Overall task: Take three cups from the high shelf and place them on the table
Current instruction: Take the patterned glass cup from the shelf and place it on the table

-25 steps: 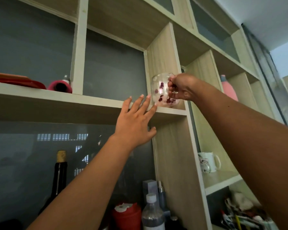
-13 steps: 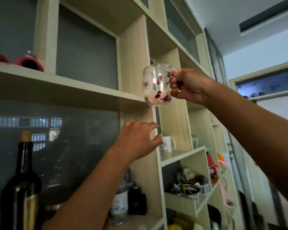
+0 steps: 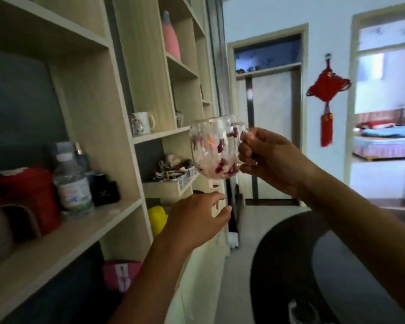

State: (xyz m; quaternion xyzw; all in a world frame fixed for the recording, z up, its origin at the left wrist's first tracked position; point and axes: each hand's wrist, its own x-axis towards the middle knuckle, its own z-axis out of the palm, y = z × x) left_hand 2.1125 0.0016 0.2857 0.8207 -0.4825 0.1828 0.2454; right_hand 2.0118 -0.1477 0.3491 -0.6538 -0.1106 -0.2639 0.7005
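Note:
A clear glass cup (image 3: 214, 149) with dark red petal marks hangs upright in the air, away from the shelf unit (image 3: 96, 127). My right hand (image 3: 270, 157) grips its handle. My left hand (image 3: 197, 224) hovers below the cup with loosely curled fingers and holds nothing. A white mug (image 3: 143, 122) stands on a middle shelf behind the glass cup. A dark round table (image 3: 288, 265) lies low on the right, and a glass object (image 3: 301, 308) sits on it near the bottom edge.
The shelf unit fills the left side and holds a plastic bottle (image 3: 71, 183), a red container (image 3: 31, 197), a pink bottle (image 3: 171, 40), a yellow item (image 3: 158, 219) and a tray of clutter (image 3: 175, 171). Doorways open ahead and at the right; a red knot ornament (image 3: 326, 94) hangs on the wall.
My right hand has carried the glass cup off the high shelf and downward to the right. My left hand has dropped from the shelf edge. The view has swung right toward the room and table.

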